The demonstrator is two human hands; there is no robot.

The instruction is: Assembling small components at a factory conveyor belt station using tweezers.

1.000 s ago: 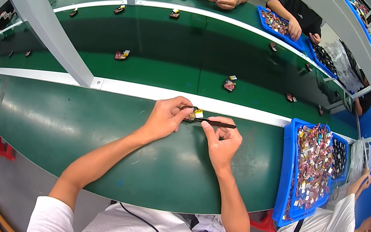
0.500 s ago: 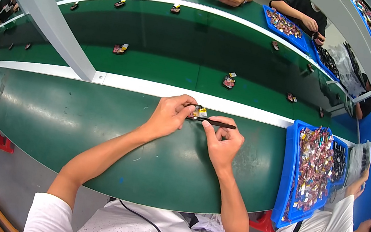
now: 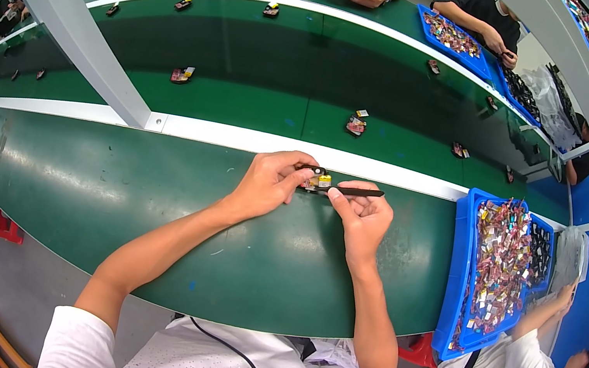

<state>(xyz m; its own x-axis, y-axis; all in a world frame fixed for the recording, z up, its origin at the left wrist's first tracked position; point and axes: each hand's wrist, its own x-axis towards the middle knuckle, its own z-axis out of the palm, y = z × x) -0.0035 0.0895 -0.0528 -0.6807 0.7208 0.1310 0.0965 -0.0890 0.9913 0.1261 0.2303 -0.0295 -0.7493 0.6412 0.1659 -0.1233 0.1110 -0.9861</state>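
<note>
My left hand [image 3: 273, 182] pinches a small black and yellow part [image 3: 317, 181] just above the green table [image 3: 112, 191], close to the white rail. My right hand [image 3: 359, 213] grips a thin black tool [image 3: 358, 192] that lies level, its tip pointing left at the part. The two hands nearly touch over the table's far edge. How the tool meets the part is too small to tell.
A blue tray [image 3: 456, 276] full of several small coloured parts sits at my right. Beyond the white rail [image 3: 224, 135] a green conveyor belt [image 3: 276, 63] carries several small parts [image 3: 356, 125]. Other people work at the far side and at the lower right. A grey post [image 3: 84, 36] slants at left.
Both hands have kept their hold and stayed in nearly the same place. The view has shifted slightly; parts on the belt sit a little further along.
</note>
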